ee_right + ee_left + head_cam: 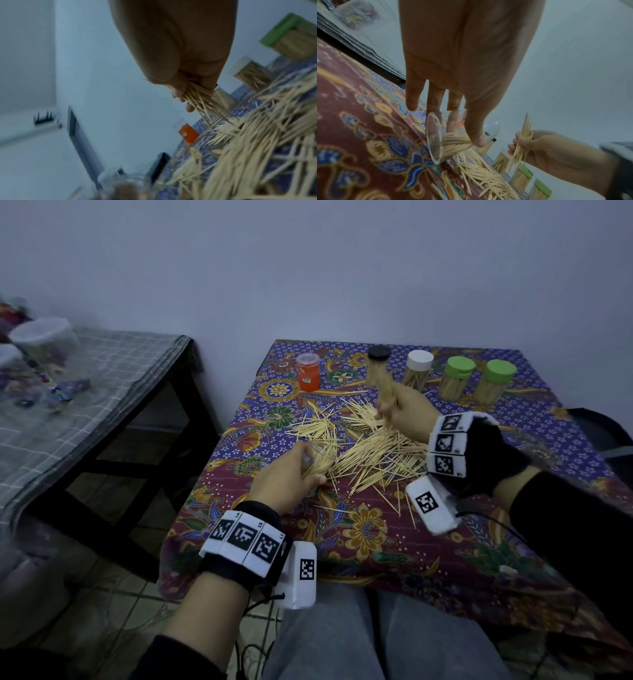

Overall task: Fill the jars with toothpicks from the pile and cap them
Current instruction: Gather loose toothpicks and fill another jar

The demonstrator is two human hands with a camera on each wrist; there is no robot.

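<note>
My left hand [301, 470] grips a clear open jar [318, 455] lying tilted on its side at the left edge of the toothpick pile [373, 450]. The left wrist view shows my thumb across the jar [436, 136], which holds some toothpicks. Beyond the pile, my right hand [394, 409] is raised and grips a bundle of toothpicks [385, 392], also seen as the bundle [202, 97] and the bundle [522, 143]. At the back stand capped, filled jars: a black-capped jar [378, 364], a white-capped jar [418, 368] and two green-capped jars [459, 378].
An orange jar with a clear lid [308, 371] stands at the back left of the patterned tablecloth [359, 539]. A low side table with grey checked cloth [102, 378] and plastic containers [44, 337] is to the left. A wall lies behind.
</note>
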